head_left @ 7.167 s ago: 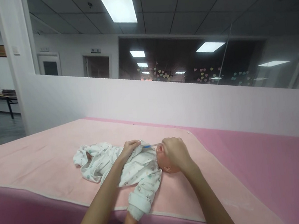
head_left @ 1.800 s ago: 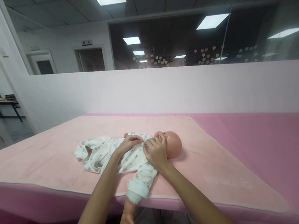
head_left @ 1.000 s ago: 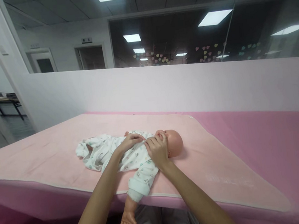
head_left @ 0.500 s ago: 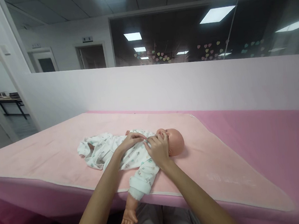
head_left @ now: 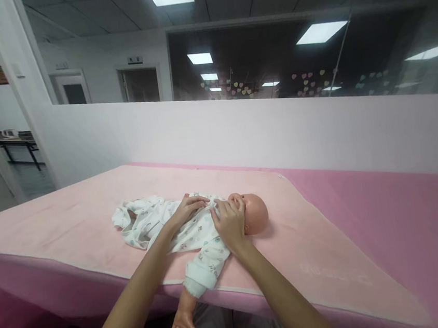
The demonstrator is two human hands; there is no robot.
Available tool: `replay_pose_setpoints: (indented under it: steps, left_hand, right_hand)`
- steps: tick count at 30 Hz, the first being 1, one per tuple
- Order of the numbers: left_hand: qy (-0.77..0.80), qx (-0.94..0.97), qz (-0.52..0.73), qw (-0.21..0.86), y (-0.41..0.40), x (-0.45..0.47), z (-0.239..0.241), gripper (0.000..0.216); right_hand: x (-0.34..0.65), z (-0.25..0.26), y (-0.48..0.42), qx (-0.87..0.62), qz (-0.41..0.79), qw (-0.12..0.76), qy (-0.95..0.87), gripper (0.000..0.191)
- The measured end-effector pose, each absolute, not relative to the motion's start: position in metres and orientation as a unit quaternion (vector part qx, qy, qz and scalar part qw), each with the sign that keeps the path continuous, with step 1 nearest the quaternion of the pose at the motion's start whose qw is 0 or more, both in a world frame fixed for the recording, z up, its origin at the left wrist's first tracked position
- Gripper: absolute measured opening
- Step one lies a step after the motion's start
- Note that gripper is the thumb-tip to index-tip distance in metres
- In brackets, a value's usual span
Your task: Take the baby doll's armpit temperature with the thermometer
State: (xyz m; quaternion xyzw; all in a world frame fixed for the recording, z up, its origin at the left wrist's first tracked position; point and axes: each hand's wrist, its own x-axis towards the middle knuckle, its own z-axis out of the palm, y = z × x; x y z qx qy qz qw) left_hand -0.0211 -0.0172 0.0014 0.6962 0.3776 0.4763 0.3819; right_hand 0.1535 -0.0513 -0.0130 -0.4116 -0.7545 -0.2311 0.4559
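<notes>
A baby doll [head_left: 256, 213] lies on its back with its head to the right, dressed in a white printed baby garment [head_left: 201, 233]. My left hand [head_left: 188, 210] rests over the doll's chest, its fingertips closed on the front of the garment. Just below the doll's chin, my right hand [head_left: 229, 223] is bent, with fingers and thumb gripping the cloth near the collar. The fingertips of both hands are a small gap apart. The doll's near arm [head_left: 183, 319] hangs past the table edge, palm up. The garment's leg end lies loosely crumpled at the left.
A pale pink mat [head_left: 311, 258] covers the table, over a darker pink cloth [head_left: 415, 206]. A low white wall [head_left: 258, 133] stands behind, with glass above it. My lap is under the near edge. A side table [head_left: 19, 143] shows at far left.
My left fingertips have drawn slightly left, away from my right hand. My right hand stays by the collar. The view has tilted up slightly.
</notes>
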Motion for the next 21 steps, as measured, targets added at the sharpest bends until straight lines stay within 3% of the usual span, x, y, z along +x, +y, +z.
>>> replay_pose_setpoints:
  steps: [7,10,13,16,21]
  left_hand:
    - [0.356,0.71,0.468,0.387,-0.063,-0.045,-0.002,0.04]
    - [0.355,0.722,0.469,0.365,-0.07,-0.047,-0.005,0.044]
    - [0.342,0.726,0.478,0.356,-0.068,-0.044,-0.008,0.032]
    - [0.339,0.721,0.494,0.348,-0.064,-0.041,-0.012,0.023]
    - [0.352,0.72,0.503,0.325,-0.061,-0.044,-0.018,0.034]
  right_hand:
    - [0.131,-0.005,-0.05,-0.283,-0.144,0.395,-0.862,0.01]
    - [0.124,-0.007,-0.044,-0.3,-0.048,0.428,-0.851,0.004]
    - [0.124,-0.011,-0.039,-0.3,0.029,0.457,-0.837,0.006]
    - [0.126,-0.014,-0.039,-0.291,0.063,0.469,-0.831,0.005]
    - [0.126,-0.015,-0.04,-0.294,0.078,0.473,-0.827,0.005]
